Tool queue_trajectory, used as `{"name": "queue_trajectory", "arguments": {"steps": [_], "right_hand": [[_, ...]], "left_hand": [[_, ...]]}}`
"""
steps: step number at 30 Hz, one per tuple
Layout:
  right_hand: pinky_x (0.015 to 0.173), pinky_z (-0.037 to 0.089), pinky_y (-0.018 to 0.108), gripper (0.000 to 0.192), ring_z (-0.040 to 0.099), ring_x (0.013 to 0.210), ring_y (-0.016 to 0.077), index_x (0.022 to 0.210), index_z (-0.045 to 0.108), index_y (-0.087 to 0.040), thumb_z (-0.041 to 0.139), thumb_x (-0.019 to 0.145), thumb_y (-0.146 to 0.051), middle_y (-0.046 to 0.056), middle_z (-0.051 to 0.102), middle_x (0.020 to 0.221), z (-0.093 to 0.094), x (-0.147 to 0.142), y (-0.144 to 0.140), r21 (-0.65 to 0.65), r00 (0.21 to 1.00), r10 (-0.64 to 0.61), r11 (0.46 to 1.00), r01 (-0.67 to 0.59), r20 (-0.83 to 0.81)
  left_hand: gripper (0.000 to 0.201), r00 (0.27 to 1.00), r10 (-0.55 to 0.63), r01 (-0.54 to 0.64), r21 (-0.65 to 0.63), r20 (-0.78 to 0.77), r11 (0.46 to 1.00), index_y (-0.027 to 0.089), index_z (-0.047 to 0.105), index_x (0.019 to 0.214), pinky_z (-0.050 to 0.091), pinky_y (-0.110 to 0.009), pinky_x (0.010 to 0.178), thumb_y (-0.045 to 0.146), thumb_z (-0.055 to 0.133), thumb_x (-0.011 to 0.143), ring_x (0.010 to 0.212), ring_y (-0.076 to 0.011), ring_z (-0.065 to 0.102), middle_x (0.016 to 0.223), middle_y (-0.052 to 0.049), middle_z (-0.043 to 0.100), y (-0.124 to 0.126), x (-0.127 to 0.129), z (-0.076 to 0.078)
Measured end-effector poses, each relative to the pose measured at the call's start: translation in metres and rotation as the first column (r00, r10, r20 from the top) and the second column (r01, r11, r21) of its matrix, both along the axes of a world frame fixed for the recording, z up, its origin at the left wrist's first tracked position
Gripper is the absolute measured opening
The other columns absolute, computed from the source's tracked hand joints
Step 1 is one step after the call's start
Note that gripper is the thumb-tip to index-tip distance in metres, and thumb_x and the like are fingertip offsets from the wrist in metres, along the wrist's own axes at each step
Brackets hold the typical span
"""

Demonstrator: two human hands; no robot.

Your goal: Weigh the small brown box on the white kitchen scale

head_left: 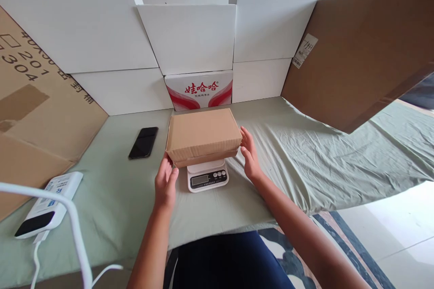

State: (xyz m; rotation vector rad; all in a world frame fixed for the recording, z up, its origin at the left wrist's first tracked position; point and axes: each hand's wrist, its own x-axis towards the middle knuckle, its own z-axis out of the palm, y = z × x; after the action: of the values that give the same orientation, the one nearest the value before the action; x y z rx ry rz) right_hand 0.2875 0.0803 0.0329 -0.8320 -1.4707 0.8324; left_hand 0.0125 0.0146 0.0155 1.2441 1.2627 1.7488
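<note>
Seemingly for balance, the half-curled left hand (165, 184) and right hand (250, 154) hold opposite ends of the cardboard box (204, 132) over the white scale (208, 179) between them.

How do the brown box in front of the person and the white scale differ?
The brown box looks wider than the white scale. The box is plain cardboard; the scale has a display and buttons. The box partly hides the scale. Both stand nearer the person than the red-and-white carton.

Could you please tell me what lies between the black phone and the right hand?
In the head view, the cardboard box lies between the black phone and the right hand; green cloth separates phone and box.
</note>
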Motion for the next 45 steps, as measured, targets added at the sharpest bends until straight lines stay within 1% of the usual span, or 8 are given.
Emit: {"name": "queue_trajectory", "arguments": {"steps": [13, 20, 25, 29, 31, 35, 40, 45], "right_hand": [[0.124, 0.041, 0.059, 0.079, 0.045, 0.155, 0.0343, 0.167, 0.022, -0.039, 0.052, 0.1, -0.068, 0.008, 0.038, 0.172, 0.001, -0.004, -0.004, 0.019, 0.998, 0.039, 0.999, -0.038, -0.056], [0.123, 0.044, 0.059, 0.065, 0.043, 0.156, 0.0349, 0.16, 0.039, -0.04, 0.053, 0.102, -0.064, 0.005, 0.041, 0.171, -0.002, -0.005, -0.009, 0.045, 0.999, 0.049, 0.998, -0.049, 0.014], [0.119, 0.049, 0.058, 0.065, 0.051, 0.149, 0.0349, 0.156, 0.041, -0.039, 0.052, 0.099, -0.069, 0.007, 0.048, 0.164, 0.034, -0.012, 0.005, 0.146, 0.997, 0.068, 0.987, -0.062, -0.032], [0.125, 0.042, 0.057, 0.068, 0.047, 0.152, 0.0348, 0.153, 0.04, -0.038, 0.05, 0.096, -0.075, 0.005, 0.046, 0.165, 0.058, -0.029, 0.061, 0.244, 0.992, 0.074, 0.969, -0.049, -0.097], [0.129, 0.035, 0.057, 0.068, 0.043, 0.154, 0.0349, 0.15, 0.042, -0.035, 0.048, 0.096, -0.076, 0.006, 0.046, 0.164, 0.051, -0.04, 0.093, 0.238, 0.992, 0.064, 0.97, -0.037, -0.105], [0.13, 0.033, 0.055, 0.072, 0.042, 0.154, 0.0336, 0.148, 0.043, -0.029, 0.048, 0.094, -0.075, 0.011, 0.047, 0.161, 0.014, -0.056, 0.129, 0.102, 0.992, 0.032, 0.995, -0.019, -0.12], [0.13, 0.033, 0.051, 0.064, 0.043, 0.154, 0.0311, 0.146, 0.045, -0.028, 0.05, 0.096, -0.069, 0.01, 0.048, 0.161, -0.012, -0.059, 0.134, 0.058, 0.994, 0.042, 0.998, -0.036, -0.101], [0.132, 0.031, 0.053, 0.068, 0.04, 0.156, 0.031, 0.148, 0.044, -0.029, 0.049, 0.096, -0.071, 0.01, 0.047, 0.163, -0.012, -0.055, 0.136, 0.026, 0.995, 0.021, 0.999, -0.018, -0.098]], "left_hand": [[0.078, 0.999, -0.053, 0.053, -0.007, 0.003, 0.999, 0.018, 0.054, 0.156, 0.04, -0.051, 0.124, 0.054, 0.073, 0.089, 0.146, -0.0369, 0.055, 0.153, -0.02, 0.061, 0.0, 0.0, 0.002], [0.074, 0.998, -0.03, 0.029, -0.015, -0.055, 0.999, 0.016, 0.055, 0.153, 0.045, -0.05, 0.12, 0.054, 0.07, 0.091, 0.139, -0.0359, 0.061, 0.143, -0.02, 0.067, -0.004, 0.0, 0.0], [0.064, 0.987, 0.023, -0.003, 0.121, -0.161, 0.993, 0.017, 0.056, 0.146, 0.047, -0.047, 0.117, 0.051, 0.066, 0.093, 0.137, -0.0344, 0.061, 0.142, -0.019, 0.066, 0.014, -0.002, 0.035], [0.049, 0.983, 0.052, -0.013, 0.222, -0.175, 0.975, 0.018, 0.06, 0.132, 0.051, -0.044, 0.11, 0.047, 0.064, 0.092, 0.128, -0.0308, 0.066, 0.129, -0.016, 0.071, 0.071, -0.006, 0.064], [0.041, 0.986, 0.074, -0.048, 0.172, -0.149, 0.984, 0.019, 0.062, 0.119, 0.055, -0.042, 0.103, 0.045, 0.065, 0.087, 0.118, -0.0296, 0.07, 0.117, -0.014, 0.075, 0.105, -0.009, 0.06], [0.034, 0.992, 0.088, -0.086, 0.028, -0.09, 0.996, 0.021, 0.063, 0.104, 0.056, -0.043, 0.1, 0.042, 0.066, 0.077, 0.11, -0.0302, 0.071, 0.098, -0.009, 0.076, 0.147, -0.02, 0.025], [0.036, 0.994, 0.092, -0.094, -0.021, -0.056, 0.995, 0.021, 0.064, 0.111, 0.053, -0.043, 0.107, 0.037, 0.062, 0.079, 0.12, -0.0288, 0.069, 0.11, -0.009, 0.077, 0.157, -0.026, -0.008], [0.05, 0.992, 0.05, -0.053, -0.026, -0.112, 0.998, 0.018, 0.064, 0.128, 0.044, -0.046, 0.12, 0.038, 0.063, 0.082, 0.14, -0.0321, 0.06, 0.139, -0.016, 0.07, 0.156, -0.032, -0.007]]}}
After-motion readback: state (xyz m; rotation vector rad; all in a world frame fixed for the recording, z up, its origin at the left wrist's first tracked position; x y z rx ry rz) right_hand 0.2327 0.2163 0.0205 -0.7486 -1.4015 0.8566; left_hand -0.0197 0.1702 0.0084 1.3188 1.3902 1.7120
